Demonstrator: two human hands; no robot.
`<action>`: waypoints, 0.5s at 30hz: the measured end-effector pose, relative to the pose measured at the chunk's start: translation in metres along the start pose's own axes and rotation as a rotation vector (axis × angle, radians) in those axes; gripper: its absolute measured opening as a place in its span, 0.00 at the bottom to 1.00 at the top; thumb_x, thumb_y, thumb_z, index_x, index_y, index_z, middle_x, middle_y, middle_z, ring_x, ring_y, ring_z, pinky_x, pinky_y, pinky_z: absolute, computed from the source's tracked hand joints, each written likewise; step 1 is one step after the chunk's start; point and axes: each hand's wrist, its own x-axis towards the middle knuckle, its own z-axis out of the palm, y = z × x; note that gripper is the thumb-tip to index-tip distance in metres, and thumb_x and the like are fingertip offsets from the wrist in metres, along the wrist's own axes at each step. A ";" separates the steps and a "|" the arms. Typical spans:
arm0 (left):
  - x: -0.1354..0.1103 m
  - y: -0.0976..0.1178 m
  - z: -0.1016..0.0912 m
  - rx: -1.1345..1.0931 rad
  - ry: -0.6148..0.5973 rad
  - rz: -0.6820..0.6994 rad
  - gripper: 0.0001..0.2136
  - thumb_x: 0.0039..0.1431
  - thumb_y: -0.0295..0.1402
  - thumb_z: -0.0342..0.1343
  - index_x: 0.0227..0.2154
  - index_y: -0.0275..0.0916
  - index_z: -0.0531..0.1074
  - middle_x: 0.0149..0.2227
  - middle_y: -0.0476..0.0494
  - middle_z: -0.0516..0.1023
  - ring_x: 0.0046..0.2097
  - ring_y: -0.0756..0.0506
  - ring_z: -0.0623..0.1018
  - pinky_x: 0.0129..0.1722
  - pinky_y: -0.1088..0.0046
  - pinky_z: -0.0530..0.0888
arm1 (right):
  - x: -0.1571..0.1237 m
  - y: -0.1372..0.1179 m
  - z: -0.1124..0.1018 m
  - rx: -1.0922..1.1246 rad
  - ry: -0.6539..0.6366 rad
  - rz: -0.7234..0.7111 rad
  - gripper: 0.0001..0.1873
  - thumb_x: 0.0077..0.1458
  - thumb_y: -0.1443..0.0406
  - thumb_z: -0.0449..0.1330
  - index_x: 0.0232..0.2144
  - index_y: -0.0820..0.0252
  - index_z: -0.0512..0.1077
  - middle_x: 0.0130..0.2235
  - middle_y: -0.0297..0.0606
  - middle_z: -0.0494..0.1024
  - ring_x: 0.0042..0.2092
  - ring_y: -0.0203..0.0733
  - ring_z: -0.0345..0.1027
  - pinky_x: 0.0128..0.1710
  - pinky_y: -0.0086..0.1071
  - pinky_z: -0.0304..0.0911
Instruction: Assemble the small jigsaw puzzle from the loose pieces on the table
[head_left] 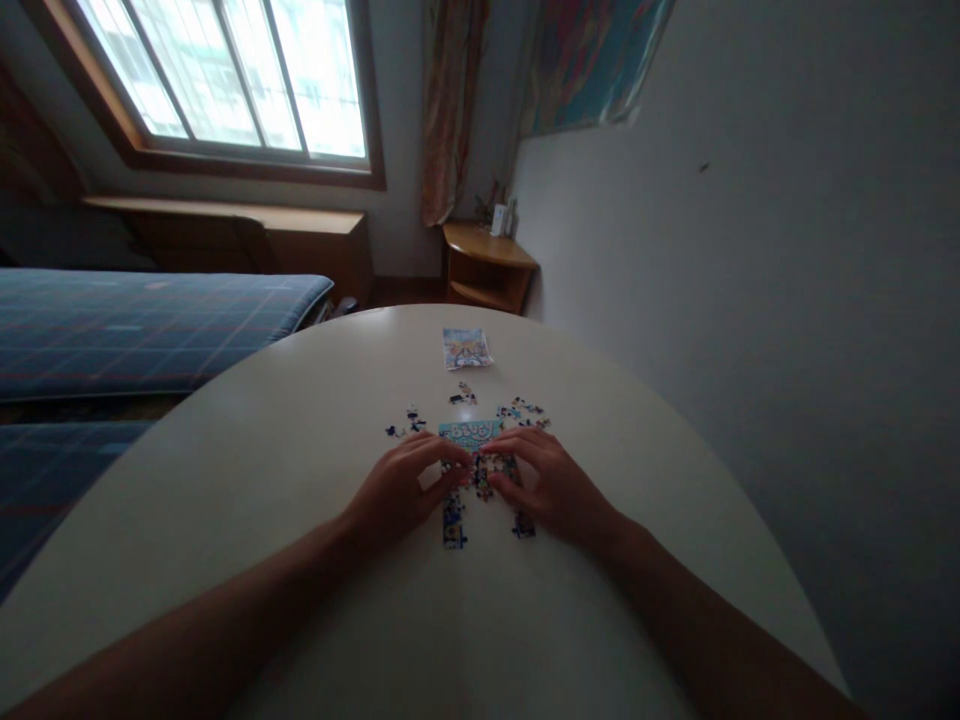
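A partly joined jigsaw puzzle (471,436) with a light blue top strip lies on the round white table (300,470). My left hand (397,490) rests on the table at the puzzle's left side, fingers curved with the tips pressing on pieces in the middle. My right hand (551,485) lies at the puzzle's right side, fingertips meeting the left hand's over the same spot. Loose pieces (525,410) are scattered above the right hand, with others (405,425) at the left. A short column of joined pieces (453,520) sticks out between my hands.
A small printed picture card (466,348) lies farther back on the table. Beyond the table stand a bed with a blue checked cover (135,325), a wooden corner shelf (487,265) and a window. A grey wall runs along the right.
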 end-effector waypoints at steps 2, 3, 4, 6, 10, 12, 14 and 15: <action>0.000 0.000 0.000 -0.011 -0.012 0.018 0.04 0.61 0.30 0.57 0.37 0.42 0.75 0.36 0.46 0.80 0.39 0.46 0.78 0.42 0.68 0.74 | 0.000 -0.001 -0.001 0.001 0.016 -0.008 0.14 0.55 0.64 0.64 0.46 0.53 0.74 0.46 0.39 0.78 0.51 0.44 0.70 0.55 0.45 0.61; 0.000 0.000 0.000 -0.015 -0.017 0.029 0.04 0.61 0.29 0.57 0.37 0.42 0.75 0.36 0.46 0.80 0.39 0.46 0.78 0.42 0.68 0.74 | 0.000 -0.001 -0.001 0.001 0.021 -0.011 0.14 0.55 0.64 0.64 0.45 0.53 0.74 0.46 0.39 0.78 0.50 0.44 0.70 0.54 0.45 0.61; 0.000 -0.001 0.000 -0.020 -0.025 0.039 0.04 0.61 0.29 0.57 0.37 0.42 0.75 0.36 0.46 0.80 0.39 0.46 0.78 0.42 0.68 0.74 | 0.000 -0.002 -0.001 0.002 0.025 -0.015 0.14 0.55 0.64 0.64 0.45 0.53 0.74 0.45 0.39 0.79 0.50 0.44 0.70 0.54 0.45 0.61; -0.001 -0.001 0.000 -0.029 -0.040 0.052 0.04 0.61 0.29 0.58 0.37 0.42 0.75 0.35 0.46 0.80 0.40 0.46 0.78 0.42 0.68 0.74 | 0.000 -0.003 -0.001 0.004 0.029 -0.026 0.14 0.54 0.64 0.65 0.44 0.52 0.74 0.44 0.38 0.79 0.49 0.44 0.71 0.53 0.43 0.61; -0.001 -0.001 0.001 -0.038 -0.071 0.044 0.03 0.62 0.29 0.58 0.37 0.43 0.75 0.35 0.47 0.80 0.40 0.46 0.77 0.42 0.68 0.74 | 0.000 -0.005 0.001 0.018 0.027 -0.070 0.13 0.53 0.64 0.67 0.43 0.52 0.75 0.42 0.36 0.80 0.47 0.42 0.72 0.52 0.41 0.62; -0.001 -0.001 0.001 -0.044 -0.086 0.051 0.03 0.62 0.29 0.57 0.37 0.42 0.75 0.35 0.47 0.80 0.40 0.46 0.77 0.42 0.69 0.74 | 0.000 -0.004 0.003 0.027 0.023 -0.094 0.12 0.54 0.64 0.67 0.42 0.52 0.75 0.41 0.35 0.80 0.47 0.42 0.72 0.52 0.41 0.61; -0.001 -0.001 0.001 -0.052 -0.090 0.074 0.03 0.62 0.29 0.57 0.37 0.42 0.75 0.35 0.47 0.80 0.39 0.46 0.77 0.41 0.69 0.74 | 0.001 -0.003 0.003 0.032 0.024 -0.117 0.11 0.54 0.64 0.67 0.41 0.51 0.75 0.41 0.34 0.81 0.46 0.41 0.72 0.51 0.40 0.62; -0.001 -0.002 0.002 -0.053 -0.090 0.083 0.03 0.62 0.29 0.57 0.37 0.42 0.75 0.35 0.47 0.80 0.39 0.46 0.77 0.41 0.69 0.74 | 0.001 -0.003 0.004 0.033 0.028 -0.124 0.10 0.54 0.63 0.67 0.41 0.52 0.75 0.41 0.34 0.81 0.46 0.41 0.72 0.50 0.40 0.62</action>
